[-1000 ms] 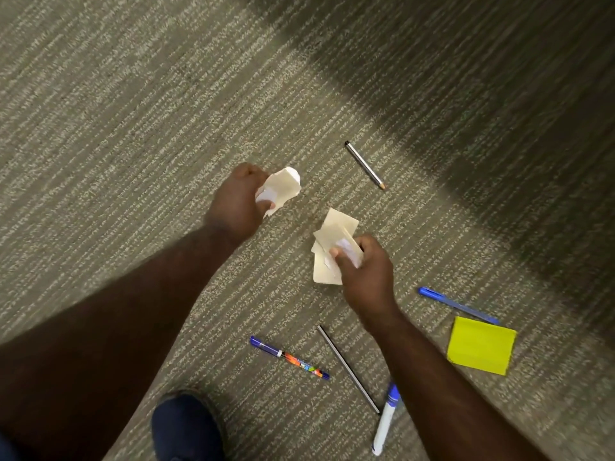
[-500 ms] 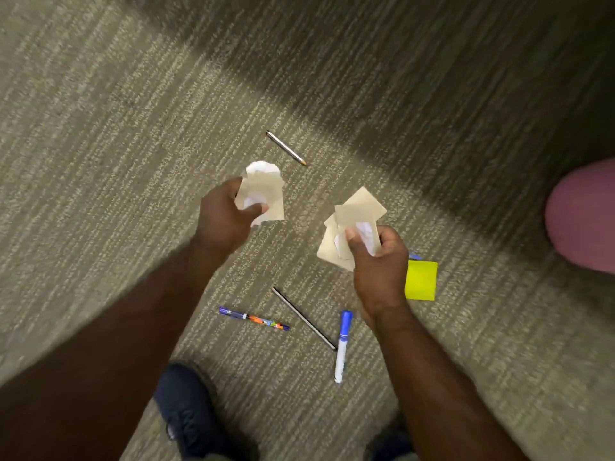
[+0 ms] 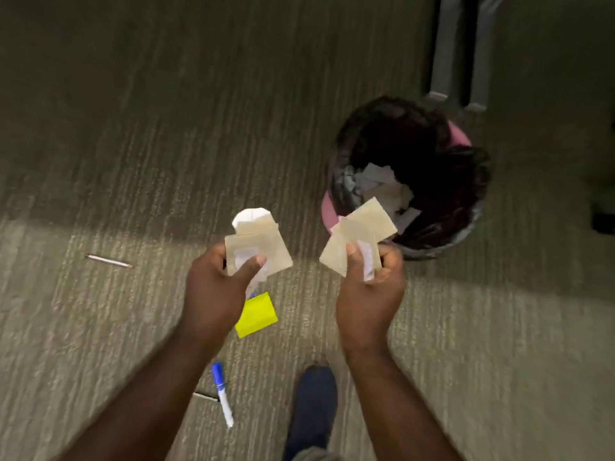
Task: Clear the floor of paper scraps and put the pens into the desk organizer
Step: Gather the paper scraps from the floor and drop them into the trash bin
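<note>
Paper scraps (image 3: pixel 258 252) sit clamped in the left hand (image 3: pixel 218 294) at frame centre; the right hand (image 3: pixel 367 294) grips another bundle (image 3: pixel 357 237) beside the lined bin (image 3: pixel 409 181). Blue-capped marker (image 3: pixel 222 394) and pencil (image 3: pixel 109 261) lie on the carpet (image 3: pixel 133 161).

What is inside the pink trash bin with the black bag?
Inside the pink trash bin, lined with a black bag, lie white paper scraps. The far side is dark, and anything beneath the scraps is covered.
</note>
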